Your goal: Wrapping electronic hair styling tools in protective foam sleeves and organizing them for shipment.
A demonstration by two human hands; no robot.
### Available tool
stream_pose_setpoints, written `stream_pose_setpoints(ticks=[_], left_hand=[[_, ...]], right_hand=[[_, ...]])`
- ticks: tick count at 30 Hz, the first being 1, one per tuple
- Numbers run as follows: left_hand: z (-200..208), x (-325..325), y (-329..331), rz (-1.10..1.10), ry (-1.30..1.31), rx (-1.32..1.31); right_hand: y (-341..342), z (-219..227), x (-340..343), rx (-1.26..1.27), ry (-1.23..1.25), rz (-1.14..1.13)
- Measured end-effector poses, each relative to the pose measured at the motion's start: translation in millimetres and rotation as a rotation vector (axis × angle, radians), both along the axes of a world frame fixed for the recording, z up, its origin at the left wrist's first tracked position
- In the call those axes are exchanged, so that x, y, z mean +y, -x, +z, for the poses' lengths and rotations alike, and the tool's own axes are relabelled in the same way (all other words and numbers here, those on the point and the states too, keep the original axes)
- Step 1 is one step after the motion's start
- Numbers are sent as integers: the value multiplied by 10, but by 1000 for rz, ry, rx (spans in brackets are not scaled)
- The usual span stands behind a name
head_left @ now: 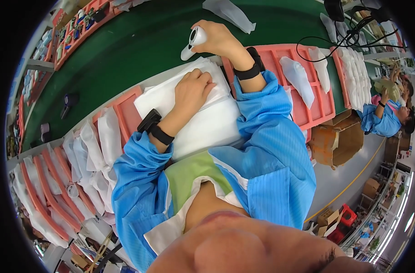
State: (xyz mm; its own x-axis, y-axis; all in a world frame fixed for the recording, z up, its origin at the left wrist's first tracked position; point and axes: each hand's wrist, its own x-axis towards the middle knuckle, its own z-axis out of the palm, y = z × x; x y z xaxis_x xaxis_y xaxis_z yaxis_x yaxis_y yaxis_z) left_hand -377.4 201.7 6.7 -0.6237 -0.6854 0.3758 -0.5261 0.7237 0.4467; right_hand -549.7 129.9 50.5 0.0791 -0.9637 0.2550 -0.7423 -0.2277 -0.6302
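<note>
Raised over the green work surface, my right hand [212, 38] is closed around a white handheld device [198, 36] with a round dark end. A short white part of it points down and left, close to the far edge of a stack of white sheet-like sleeves [203, 123]. The stack lies in front of my body. My left hand [193, 91] rests on top of it, fingers bent and slightly apart, with nothing visible in them. The undersides of those fingertips are hidden.
Pink trays [303, 91] with white-sleeved items flank the stack. A translucent sleeve [230, 14] and a dark handheld device [68, 104] lie on the green surface [125, 59]. Black cables [353, 34] hang at far right. A cardboard box [335, 141] and a co-worker [382, 118] are to the right.
</note>
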Motion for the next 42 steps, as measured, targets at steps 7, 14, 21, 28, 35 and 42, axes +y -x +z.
stream_pose_setpoints(ticks=[7,14,21,28,35,42], left_hand=[[-129,-195,-256,-38,-611,601],[416,-241,-503,106,-722,748],[437,-270,-531,138,-701,749],[482,-258,-537,160,-708,746],[539,-241,-627,225,-612,1065],[682,-252,-752,62,-897,1494]], right_hand=[[365,380,178,-123,174,25],[540,694,545,-377,144,224],[439,776,587,-335,202,221],[349,826,662,-376,250,224],[-215,678,550,-331,213,362],[-717,423,506,-171,434,419]])
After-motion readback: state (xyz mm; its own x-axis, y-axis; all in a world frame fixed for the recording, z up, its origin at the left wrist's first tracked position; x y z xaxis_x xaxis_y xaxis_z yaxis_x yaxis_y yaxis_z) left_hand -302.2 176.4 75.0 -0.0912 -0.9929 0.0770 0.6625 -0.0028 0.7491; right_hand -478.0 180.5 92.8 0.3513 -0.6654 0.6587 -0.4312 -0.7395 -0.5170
